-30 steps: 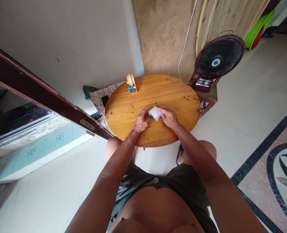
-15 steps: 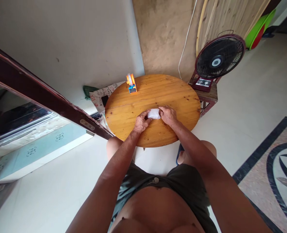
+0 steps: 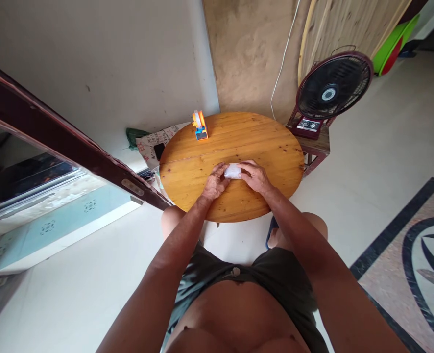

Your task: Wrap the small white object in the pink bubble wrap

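A small white packet, seemingly wrapped in plastic film [image 3: 232, 171], lies near the front middle of the round wooden table [image 3: 187, 171]. My left hand [image 3: 216, 182] grips its left end, thumb on the near side and fingers on the far side. From the right, my right hand [image 3: 255, 176] holds the other end, its fingers over the top far edge and the thumb along the near edge. What the packet contains is not visible.
An orange and blue tape dispenser [image 3: 200, 126] stands at the table's back left. A fan [image 3: 329, 93] sits on a wooden stool [image 3: 318, 142] at the right. Behind are a wall and a brown board [image 3: 246, 59]. A dark phone-like object [image 3: 158, 151] lies left of the table.
My right hand has shifted its grip, its fingers now reaching further over the packet's right end with the thumb more spread. My left hand stays at the left end.
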A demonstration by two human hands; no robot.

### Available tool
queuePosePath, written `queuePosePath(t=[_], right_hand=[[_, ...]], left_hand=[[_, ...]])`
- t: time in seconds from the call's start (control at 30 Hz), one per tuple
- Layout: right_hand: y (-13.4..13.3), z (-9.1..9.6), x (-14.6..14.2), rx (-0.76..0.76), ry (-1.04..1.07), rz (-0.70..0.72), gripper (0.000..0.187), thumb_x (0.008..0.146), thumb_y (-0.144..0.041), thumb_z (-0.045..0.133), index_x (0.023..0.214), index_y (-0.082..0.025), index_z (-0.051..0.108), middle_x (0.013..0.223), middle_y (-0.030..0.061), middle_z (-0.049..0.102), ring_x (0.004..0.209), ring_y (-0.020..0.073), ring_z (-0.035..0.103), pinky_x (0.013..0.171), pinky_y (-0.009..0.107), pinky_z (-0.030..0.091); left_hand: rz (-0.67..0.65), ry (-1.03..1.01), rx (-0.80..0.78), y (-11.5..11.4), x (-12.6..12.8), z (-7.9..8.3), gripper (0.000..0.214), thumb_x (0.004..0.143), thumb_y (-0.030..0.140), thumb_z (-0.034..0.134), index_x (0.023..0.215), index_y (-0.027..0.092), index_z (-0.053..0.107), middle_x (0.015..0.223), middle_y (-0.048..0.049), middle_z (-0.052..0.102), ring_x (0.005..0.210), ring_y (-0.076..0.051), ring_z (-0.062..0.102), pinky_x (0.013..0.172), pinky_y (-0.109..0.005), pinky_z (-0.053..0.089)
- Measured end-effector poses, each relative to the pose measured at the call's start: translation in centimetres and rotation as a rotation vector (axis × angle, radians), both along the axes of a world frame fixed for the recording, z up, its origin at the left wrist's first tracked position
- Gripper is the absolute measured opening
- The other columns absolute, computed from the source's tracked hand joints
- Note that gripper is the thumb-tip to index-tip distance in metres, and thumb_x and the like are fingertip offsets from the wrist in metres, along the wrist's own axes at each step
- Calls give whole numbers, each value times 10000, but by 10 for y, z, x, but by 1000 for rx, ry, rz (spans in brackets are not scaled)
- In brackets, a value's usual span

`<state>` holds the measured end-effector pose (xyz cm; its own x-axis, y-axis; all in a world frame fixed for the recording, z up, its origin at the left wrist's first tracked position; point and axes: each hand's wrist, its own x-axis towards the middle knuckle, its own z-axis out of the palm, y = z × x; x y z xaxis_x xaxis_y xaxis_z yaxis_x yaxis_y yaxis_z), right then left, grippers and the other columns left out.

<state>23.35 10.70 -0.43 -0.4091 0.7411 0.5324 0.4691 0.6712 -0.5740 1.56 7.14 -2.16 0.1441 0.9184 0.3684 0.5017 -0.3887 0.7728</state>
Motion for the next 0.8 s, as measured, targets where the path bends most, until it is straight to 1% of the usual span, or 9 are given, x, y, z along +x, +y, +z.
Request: queuePosePath(t=[0.1,0.17,0.23,0.33,0.4,0.47,0.57,0.67,0.8], right_hand=[[1,2,-1,-27,14,-11,363,896,-301,609,1235,-247,728,1230,78,709,1138,234,658,1044,393,521],[3,2,-2,-83,20,-33,374,908,-315,595,1252,-245,723,1196,70,735,1095,231,680,1016,391,536],[7,1,-4,-157,31,-59,382,909,-332,593,1257,-244,723,1174,60,755,1053,226,702,986,387,551],[15,1,-8,-253,68,-78,378,904,-352,603,1238,-236,736,1160,49,774,1011,219,728,952,370,570],[20,2,-10,-291,91,-88,366,910,-373,605,1220,-238,746,1145,44,782,1005,222,738,942,366,578],[24,3,-13,-303,105,-97,360,921,-397,602,1205,-237,754,1168,46,777,1047,232,735,963,370,573],[29,3,-16,-325,103,-117,375,946,-428,574,1209,-230,753,1191,52,768,1074,248,730,966,379,575],[32,0,-16,-330,87,-149,402,978,-451,520,1238,-235,737,1160,53,777,1057,255,729,954,394,579],[29,-5,-11,-177,105,-192,437,987,-436,497,1319,-221,680,1248,85,729,1152,260,677,1045,411,528]], left_hand=[[-10,8,-3,2,0,2,559,855,306,695,1385,170,578,1435,-156,546,1358,-313,519,1203,-490,380],[-10,16,-20,4,0,2,588,850,286,686,1410,162,554,1418,-160,554,1341,-309,532,1195,-490,388],[-14,35,-36,7,-1,3,668,799,242,715,1434,157,526,1473,-168,508,1386,-325,490,1210,-506,363],[-23,77,-38,13,-1,6,769,716,169,747,1447,144,506,1564,-178,415,1477,-357,370,1244,-525,297],[-27,95,-33,17,0,8,775,716,146,731,1455,140,498,1544,-177,444,1467,-353,380,1243,-526,296],[-26,90,-32,21,2,10,768,737,146,711,1470,138,484,1476,-175,514,1397,-337,460,1212,-520,346],[-21,55,-33,29,4,9,726,786,191,695,1476,137,476,1393,-170,575,1283,-318,547,1148,-503,426],[-54,20,-38,40,3,4,679,827,299,712,1457,166,496,1363,-152,595,1241,-309,569,1117,-482,455],[-70,-13,-58,51,-1,-1,765,840,519,729,1476,182,471,1346,-155,597,1230,-317,579,1105,-477,457]])
